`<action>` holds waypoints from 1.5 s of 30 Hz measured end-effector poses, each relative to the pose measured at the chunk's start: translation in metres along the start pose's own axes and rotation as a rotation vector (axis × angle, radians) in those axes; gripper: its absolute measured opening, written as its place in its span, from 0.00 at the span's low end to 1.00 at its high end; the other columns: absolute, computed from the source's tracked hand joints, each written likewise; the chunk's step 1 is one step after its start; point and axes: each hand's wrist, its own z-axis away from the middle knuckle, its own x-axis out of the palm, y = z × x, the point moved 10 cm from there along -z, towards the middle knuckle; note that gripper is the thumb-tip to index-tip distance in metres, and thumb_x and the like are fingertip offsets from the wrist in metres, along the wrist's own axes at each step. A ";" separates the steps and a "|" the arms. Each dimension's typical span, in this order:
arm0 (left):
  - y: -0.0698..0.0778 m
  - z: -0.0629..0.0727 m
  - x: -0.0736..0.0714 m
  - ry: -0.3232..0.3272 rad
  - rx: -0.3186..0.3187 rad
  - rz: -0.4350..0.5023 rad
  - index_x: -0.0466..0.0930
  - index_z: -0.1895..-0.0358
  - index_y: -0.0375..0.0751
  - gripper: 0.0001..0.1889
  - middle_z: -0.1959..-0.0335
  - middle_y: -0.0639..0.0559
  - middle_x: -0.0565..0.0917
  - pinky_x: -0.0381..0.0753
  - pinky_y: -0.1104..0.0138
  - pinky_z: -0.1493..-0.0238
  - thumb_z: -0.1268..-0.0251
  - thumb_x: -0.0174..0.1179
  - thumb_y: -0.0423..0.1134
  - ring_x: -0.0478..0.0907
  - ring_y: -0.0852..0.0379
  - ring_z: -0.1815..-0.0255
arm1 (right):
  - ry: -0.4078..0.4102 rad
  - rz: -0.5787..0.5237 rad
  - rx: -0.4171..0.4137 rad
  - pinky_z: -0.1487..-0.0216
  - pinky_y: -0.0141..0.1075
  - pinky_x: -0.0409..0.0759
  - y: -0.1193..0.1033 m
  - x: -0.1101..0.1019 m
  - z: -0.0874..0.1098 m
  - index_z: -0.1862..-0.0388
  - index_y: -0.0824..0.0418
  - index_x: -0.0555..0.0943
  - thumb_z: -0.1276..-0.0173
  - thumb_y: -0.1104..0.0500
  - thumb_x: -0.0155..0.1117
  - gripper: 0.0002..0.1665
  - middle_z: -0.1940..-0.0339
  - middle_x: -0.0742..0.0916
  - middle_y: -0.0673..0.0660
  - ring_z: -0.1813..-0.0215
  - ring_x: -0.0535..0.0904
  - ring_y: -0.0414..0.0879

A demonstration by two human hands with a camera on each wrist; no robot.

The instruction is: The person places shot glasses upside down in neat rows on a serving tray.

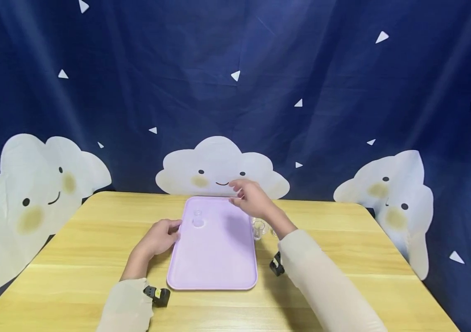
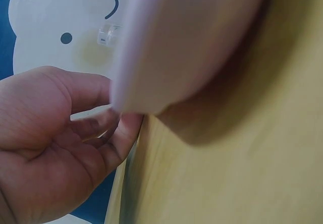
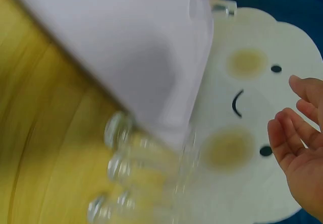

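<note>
My left hand pinches the left rim of a lilac tray lying on the table. In the left wrist view, the thumb and fingertips meet at the edge of the tray. A small clear glass stands on the tray towards its far left. Above the far right corner of the tray is my right hand, its fingers loosely bent and holding nothing. Several more clear glasses stand on the table just right of the tray, partly hidden by my right forearm; in the right wrist view these glasses are blurred.
The light wooden table extends to both sides of the tray. Right behind its far edge hangs a dark blue curtain with white clouds and small triangles.
</note>
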 end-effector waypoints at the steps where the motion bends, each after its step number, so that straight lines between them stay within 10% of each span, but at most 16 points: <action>1: -0.001 0.000 0.000 0.001 0.001 -0.001 0.73 0.31 0.26 0.23 0.35 0.28 0.77 0.71 0.40 0.31 0.27 0.55 0.29 0.71 0.30 0.31 | 0.008 0.003 -0.005 0.50 0.42 0.85 0.002 -0.005 0.003 0.35 0.66 0.79 0.32 0.63 0.70 0.26 0.50 0.87 0.62 0.54 0.84 0.52; 18: 0.000 0.002 0.000 0.002 0.004 0.005 0.73 0.31 0.26 0.23 0.35 0.27 0.77 0.71 0.40 0.31 0.27 0.55 0.29 0.71 0.30 0.31 | 0.070 0.146 -0.047 0.51 0.47 0.86 0.039 -0.055 0.058 0.36 0.66 0.79 0.31 0.60 0.70 0.26 0.53 0.86 0.60 0.53 0.85 0.54; 45: 0.000 0.002 0.001 0.002 -0.005 0.004 0.73 0.31 0.26 0.23 0.35 0.26 0.76 0.69 0.39 0.30 0.27 0.55 0.29 0.70 0.29 0.31 | -0.073 0.245 -0.002 0.50 0.50 0.85 0.097 -0.044 0.113 0.37 0.71 0.76 0.31 0.58 0.71 0.29 0.51 0.86 0.66 0.53 0.85 0.58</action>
